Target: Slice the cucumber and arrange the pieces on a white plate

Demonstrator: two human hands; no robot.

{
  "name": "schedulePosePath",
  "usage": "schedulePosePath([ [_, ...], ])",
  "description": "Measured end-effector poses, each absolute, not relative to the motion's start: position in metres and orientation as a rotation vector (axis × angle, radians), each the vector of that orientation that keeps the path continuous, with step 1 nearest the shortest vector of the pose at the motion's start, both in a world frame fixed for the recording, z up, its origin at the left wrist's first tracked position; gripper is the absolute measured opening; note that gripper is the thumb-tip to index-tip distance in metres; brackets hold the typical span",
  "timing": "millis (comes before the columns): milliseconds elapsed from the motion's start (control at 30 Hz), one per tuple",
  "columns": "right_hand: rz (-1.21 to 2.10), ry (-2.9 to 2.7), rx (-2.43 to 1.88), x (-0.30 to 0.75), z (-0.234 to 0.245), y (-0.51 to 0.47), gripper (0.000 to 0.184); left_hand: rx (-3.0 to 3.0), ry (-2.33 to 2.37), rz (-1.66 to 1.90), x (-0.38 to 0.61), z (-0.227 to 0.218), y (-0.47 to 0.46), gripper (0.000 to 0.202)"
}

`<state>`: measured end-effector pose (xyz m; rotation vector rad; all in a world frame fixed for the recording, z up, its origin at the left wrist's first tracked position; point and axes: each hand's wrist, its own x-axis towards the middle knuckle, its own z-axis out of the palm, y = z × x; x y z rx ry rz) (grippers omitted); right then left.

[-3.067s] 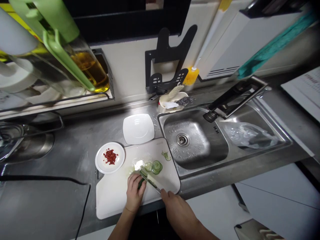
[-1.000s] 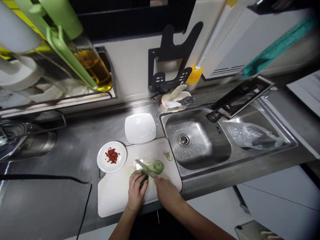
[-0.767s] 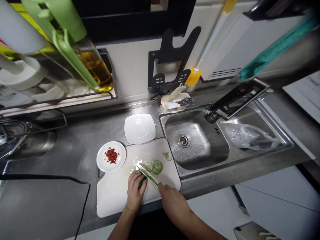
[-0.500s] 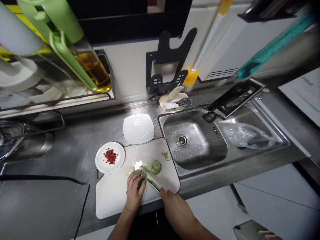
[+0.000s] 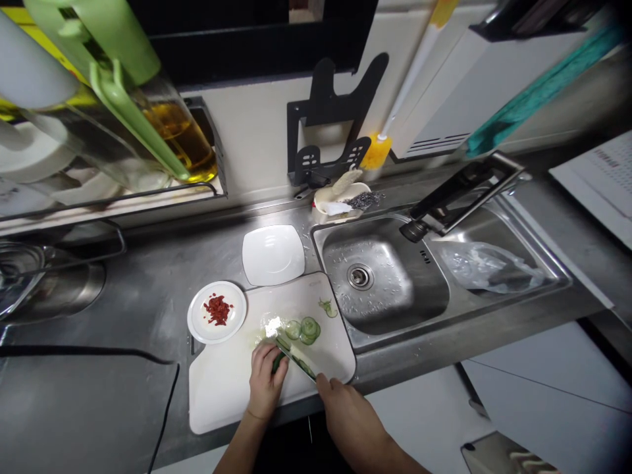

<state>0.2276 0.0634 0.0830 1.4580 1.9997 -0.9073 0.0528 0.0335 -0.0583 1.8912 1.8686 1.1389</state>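
Note:
My left hand [image 5: 266, 376] is closed around a cucumber [image 5: 278, 361] on the white cutting board [image 5: 222, 398], its fingers curled over the top. In my right hand [image 5: 348, 408] is the handle of a kitchen knife [image 5: 302, 366], whose blade slants up and left against the cucumber, close to my left fingertips. Thin cucumber slices [image 5: 309, 330] lie overlapping just beyond the blade, and a few more lie along it. Some green scraps [image 5: 326, 307] sit near the board's far right corner. My fingers hide much of the cucumber.
A round plate [image 5: 194, 324] of chopped red pieces overlaps the board's left corner. Behind the board stands a square white dish [image 5: 273, 253]. The steel sink [image 5: 395, 289] with its black faucet [image 5: 434, 209] lies to the right. A black cable [image 5: 89, 351] crosses the counter at left.
Both hands, the knife and the cucumber stay nearly in place. The blade has shifted only slightly, and the view has moved a little.

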Motion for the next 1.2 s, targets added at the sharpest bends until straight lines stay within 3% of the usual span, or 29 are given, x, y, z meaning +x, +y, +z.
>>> schedulePosePath([
  [1200, -0.857, 2.048, 1.37, 0.203, 0.071, 0.086, 0.04, 1.857, 1.844, 1.136, 0.053, -0.055, 0.037, 0.012],
])
